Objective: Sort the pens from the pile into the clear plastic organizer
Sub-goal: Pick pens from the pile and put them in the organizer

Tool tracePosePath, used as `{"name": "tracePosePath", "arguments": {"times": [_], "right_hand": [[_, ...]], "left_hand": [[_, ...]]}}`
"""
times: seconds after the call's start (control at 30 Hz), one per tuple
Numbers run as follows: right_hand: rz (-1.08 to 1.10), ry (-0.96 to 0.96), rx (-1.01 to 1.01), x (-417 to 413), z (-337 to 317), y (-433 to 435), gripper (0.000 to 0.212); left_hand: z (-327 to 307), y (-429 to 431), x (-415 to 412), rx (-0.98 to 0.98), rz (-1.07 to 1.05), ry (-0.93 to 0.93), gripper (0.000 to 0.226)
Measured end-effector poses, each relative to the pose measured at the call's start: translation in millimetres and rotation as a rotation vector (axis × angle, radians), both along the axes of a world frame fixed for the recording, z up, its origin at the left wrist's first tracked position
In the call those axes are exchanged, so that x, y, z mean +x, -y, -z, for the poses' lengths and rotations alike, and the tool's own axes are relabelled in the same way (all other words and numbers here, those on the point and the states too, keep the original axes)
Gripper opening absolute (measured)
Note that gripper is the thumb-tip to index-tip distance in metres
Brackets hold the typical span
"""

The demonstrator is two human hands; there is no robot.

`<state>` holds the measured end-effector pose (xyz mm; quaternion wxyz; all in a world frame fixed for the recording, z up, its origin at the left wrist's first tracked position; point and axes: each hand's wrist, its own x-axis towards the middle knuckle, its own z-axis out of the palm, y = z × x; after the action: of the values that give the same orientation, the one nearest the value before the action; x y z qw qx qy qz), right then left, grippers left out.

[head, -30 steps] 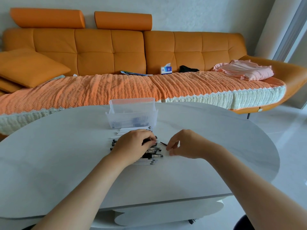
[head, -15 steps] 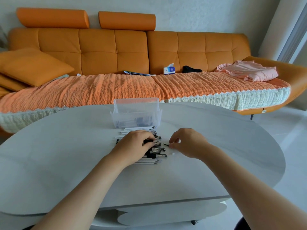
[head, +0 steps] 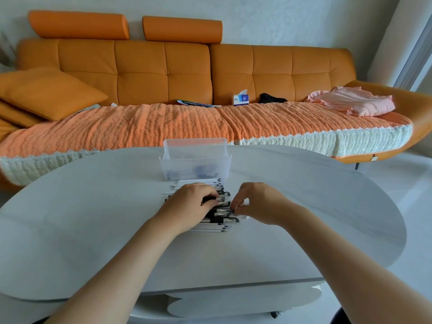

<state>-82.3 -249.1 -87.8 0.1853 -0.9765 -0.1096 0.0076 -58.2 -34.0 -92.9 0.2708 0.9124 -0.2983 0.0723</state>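
A pile of white and black pens (head: 219, 216) lies on the white oval table (head: 93, 218), just in front of the clear plastic organizer (head: 196, 162), which holds a few dark pens. My left hand (head: 189, 204) rests on the pile with its fingers curled round some pens. My right hand (head: 259, 202) is at the pile's right edge, its fingertips pinching the end of a pen (head: 228, 210). Much of the pile is hidden under my hands.
An orange sofa (head: 163, 73) with a woven cover runs behind the table. On it lie cushions (head: 46, 94), a tissue box (head: 240, 98), a dark item (head: 272, 98) and pink clothing (head: 355, 101). White floor shows at the right.
My right hand has moved left from beside the pile to its right edge and now pinches a pen end. The left hand stays on the pile.
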Motion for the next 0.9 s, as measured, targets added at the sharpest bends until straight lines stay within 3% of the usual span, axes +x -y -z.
{"name": "tracePosePath", "arguments": {"times": [0.17, 0.33, 0.47, 0.9], "right_hand": [[0.003, 0.017, -0.009, 0.1, -2.2, 0.0, 0.009], [0.086, 0.123, 0.193, -2.6, -11.4, 5.9, 0.002], [0.066, 0.133, 0.303, -5.6, -12.8, 1.8, 0.010], [0.048, 0.132, 0.309, -9.9, -13.0, -2.8, 0.011]], "left_hand": [[0.4, -0.8, 0.2, 0.003, -0.006, -0.007, 0.019], [-1.0, -1.1, -0.9, -0.010, -0.012, 0.012, 0.016], [-0.3, 0.9, -1.5, -0.006, -0.018, 0.036, 0.015], [-1.1, 4.4, -3.4, -0.024, 0.003, 0.014, 0.014]]}}
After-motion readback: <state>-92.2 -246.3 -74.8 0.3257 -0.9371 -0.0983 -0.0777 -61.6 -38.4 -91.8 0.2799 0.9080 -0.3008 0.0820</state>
